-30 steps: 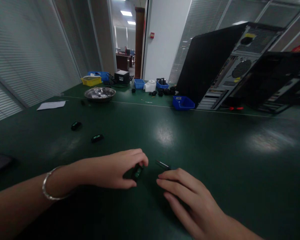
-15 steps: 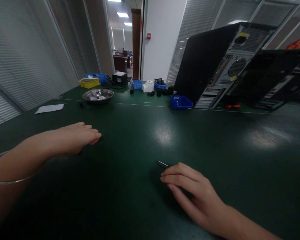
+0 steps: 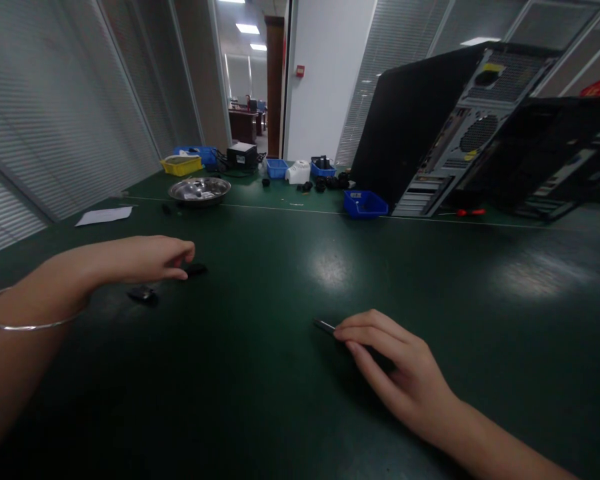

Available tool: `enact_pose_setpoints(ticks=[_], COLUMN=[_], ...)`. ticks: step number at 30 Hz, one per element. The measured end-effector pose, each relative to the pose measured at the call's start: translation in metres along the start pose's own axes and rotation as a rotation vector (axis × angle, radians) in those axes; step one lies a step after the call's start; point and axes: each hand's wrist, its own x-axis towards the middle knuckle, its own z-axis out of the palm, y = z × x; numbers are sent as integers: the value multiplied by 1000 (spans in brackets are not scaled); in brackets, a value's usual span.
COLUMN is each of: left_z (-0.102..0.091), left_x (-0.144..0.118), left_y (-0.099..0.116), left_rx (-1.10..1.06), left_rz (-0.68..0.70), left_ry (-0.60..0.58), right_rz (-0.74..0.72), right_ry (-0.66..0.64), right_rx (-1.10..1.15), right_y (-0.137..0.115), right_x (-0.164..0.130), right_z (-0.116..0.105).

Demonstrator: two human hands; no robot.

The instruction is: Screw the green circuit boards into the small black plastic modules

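Head view, only one. Left hand (image 3: 157, 258) is out on the left of the worktop (image 3: 260, 373), thumb and index tip slightly apart, right at a small black part (image 3: 198, 269). Can't tell whether it's gripped or the fingertips are only beside it. A second black part (image 3: 143, 294) lies on the near side of the left wrist, a bit blurred.

Change: 1.0 s ago the left hand had a part between thumb and fingers near mid-worktop; at 0.5 s it was over on the left, back up. Now the fingers have moved off the second black part, so I read it as one part set down and attention on its neighbour. Three parts showed then, two now; the other may be behind the hand.

Right hand (image 3: 403, 363) has barely shifted: fingertips together, pinched on what looks like a screwdriver (image 3: 323, 326), bare shaft pointing left, handle hidden. Shaft is well apart from both parts, so I'd call this part handling, not tool work.

Further back: metal bowl (image 3: 219, 193), paper sheet (image 3: 103, 216), blue bin (image 3: 365, 208) beside a black PC tower (image 3: 413, 113).
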Motion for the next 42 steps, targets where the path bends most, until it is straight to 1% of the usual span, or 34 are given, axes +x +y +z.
enact_pose_setpoints(ticks=[3,4,8,15,20,24,27,30,34,38,42], left_z=[-1,-2,-4,-4,5,12,13,13,14,22,32], left_x=[1,2,3,-2,6,7,0,-9,-20,-31,-34], left_y=[0,-1,-16,-46,-58,-57,-52,-47,-44,-40,-39], left_rx=[34,51,118,213,299,295,254,223,224,192,145], left_rz=[76,85,72,-56,-83,-65,-32,-20,-65,-114,-162], left_ry=[-228,-264,-313,-413,-409,-406,-368,-305,-225,-214,-198], right_rz=[26,32,38,40,19,2,10,3,-12,-17,-27], right_ry=[5,5,-4,-38,-55,-57,-72,-81,-94,-108,-114], right_rx=[8,13,26,64,92,93,96,95,85,80,78], right_y=[3,3,5,2,0,-2,-3,-3,-3,-2,-2], right_x=[0,0,0,0,0,-1,0,0,-1,-2,-2], right_z=[0,0,0,0,1,1,1,2,3,3,4])
